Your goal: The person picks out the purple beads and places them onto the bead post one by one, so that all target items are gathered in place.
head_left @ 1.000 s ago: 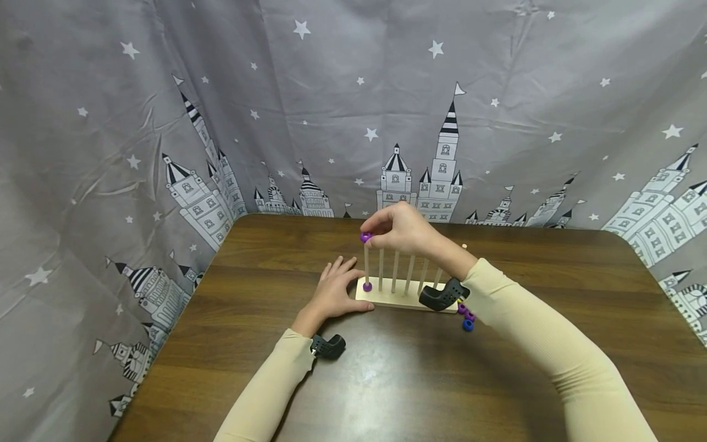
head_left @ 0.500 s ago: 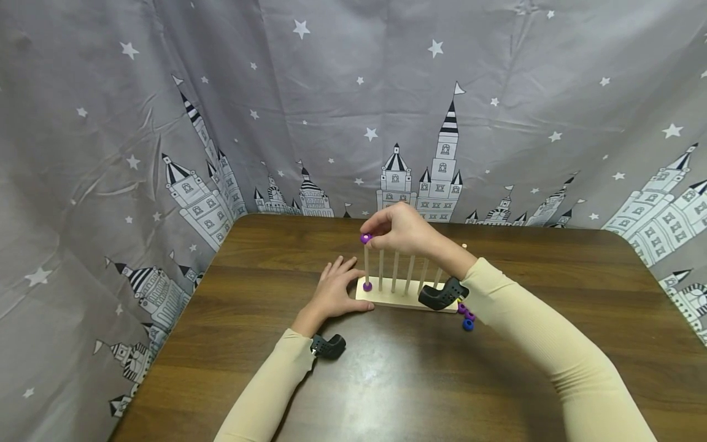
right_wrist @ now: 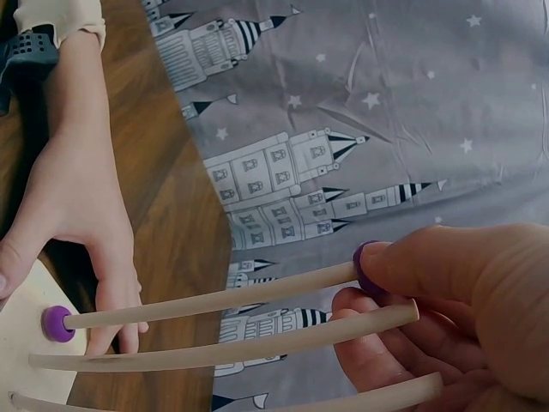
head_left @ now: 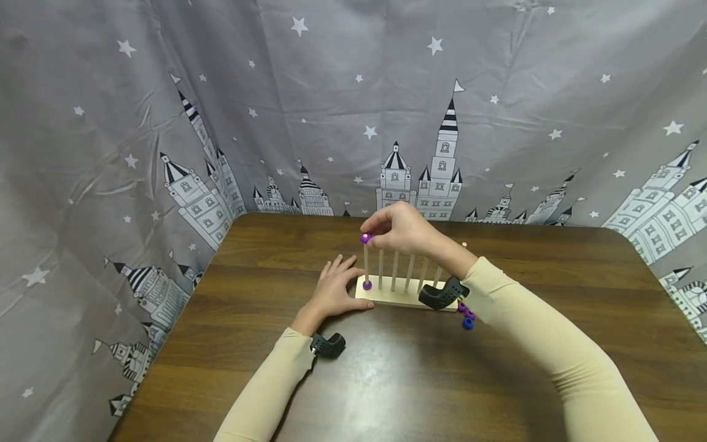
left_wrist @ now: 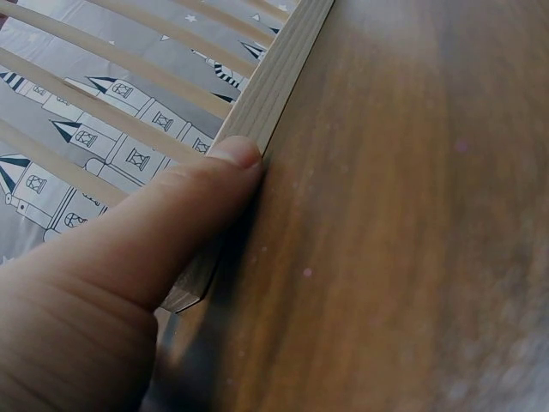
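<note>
A purple bead (head_left: 366,237) sits at the top of the leftmost peg (head_left: 366,263), and the peg's tip shows in its hole. My right hand (head_left: 405,230) pinches this bead (right_wrist: 366,266) between thumb and fingers. At the foot of the same peg lies another purple bead (head_left: 367,285), resting on the wooden base (head_left: 392,299). My left hand (head_left: 331,294) lies at the base's left end with its fingers spread. In the left wrist view, its thumb (left_wrist: 184,206) presses the base's front edge.
Several other upright pegs (head_left: 395,270) stand to the right on the base. By its right end lie a blue bead (head_left: 468,323), purple beads (head_left: 469,314) and a bit of yellow, partly hidden by the right wrist. A grey curtain (head_left: 309,123) hangs behind the brown table (head_left: 276,245).
The bead in my right hand has come slightly down onto the leftmost peg, whose tip now shows through it. The left hand stays in place at the base.
</note>
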The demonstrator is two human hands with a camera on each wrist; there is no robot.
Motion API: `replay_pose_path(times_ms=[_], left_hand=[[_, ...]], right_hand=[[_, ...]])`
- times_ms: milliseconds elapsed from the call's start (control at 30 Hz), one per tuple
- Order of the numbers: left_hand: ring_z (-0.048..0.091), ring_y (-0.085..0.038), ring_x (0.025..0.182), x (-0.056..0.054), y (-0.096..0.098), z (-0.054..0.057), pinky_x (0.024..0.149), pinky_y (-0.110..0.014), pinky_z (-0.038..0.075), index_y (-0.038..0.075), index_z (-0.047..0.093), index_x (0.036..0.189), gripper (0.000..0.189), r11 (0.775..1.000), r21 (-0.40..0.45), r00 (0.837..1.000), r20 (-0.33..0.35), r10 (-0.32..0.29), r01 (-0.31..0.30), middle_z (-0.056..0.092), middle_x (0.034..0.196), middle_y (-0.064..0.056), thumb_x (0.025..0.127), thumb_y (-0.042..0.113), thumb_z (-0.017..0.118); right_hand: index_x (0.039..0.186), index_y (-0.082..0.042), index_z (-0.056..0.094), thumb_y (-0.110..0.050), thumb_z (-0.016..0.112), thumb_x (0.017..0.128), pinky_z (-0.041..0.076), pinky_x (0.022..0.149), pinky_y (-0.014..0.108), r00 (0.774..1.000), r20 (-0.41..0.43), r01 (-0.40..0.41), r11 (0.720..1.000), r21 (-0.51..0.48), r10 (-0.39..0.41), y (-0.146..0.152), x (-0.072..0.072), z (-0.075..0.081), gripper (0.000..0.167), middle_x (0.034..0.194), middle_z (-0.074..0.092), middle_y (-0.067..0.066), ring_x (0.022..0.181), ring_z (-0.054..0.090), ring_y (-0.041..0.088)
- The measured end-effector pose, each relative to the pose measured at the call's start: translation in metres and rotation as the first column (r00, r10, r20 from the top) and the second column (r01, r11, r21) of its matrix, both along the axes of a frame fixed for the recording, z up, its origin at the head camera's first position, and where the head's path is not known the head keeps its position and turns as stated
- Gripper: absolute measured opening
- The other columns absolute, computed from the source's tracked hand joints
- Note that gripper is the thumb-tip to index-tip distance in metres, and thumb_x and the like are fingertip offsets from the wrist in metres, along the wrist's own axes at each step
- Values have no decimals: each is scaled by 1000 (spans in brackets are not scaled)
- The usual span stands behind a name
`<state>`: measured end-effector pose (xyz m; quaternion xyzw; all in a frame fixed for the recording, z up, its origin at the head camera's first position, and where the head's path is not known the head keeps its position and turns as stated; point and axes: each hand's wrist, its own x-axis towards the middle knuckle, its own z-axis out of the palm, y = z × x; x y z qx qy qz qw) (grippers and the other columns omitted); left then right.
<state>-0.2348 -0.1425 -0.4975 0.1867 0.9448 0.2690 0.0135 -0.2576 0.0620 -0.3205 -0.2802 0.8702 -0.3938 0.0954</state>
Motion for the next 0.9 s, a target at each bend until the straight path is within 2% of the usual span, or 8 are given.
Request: replay_pose_path(times_ms=[900], left_hand=[[22,-45,156,-2,0,-2,128,-64,12,14,66,133,77,1000,4,1000,-4,2,-2,40,163,-18,70,53,87]], right_hand=[[107,-7,79,-10,77,87,62,81,29,999,-29,26,1000,12,-26,1,-2,-2,21,107,79,9,95,75,20]])
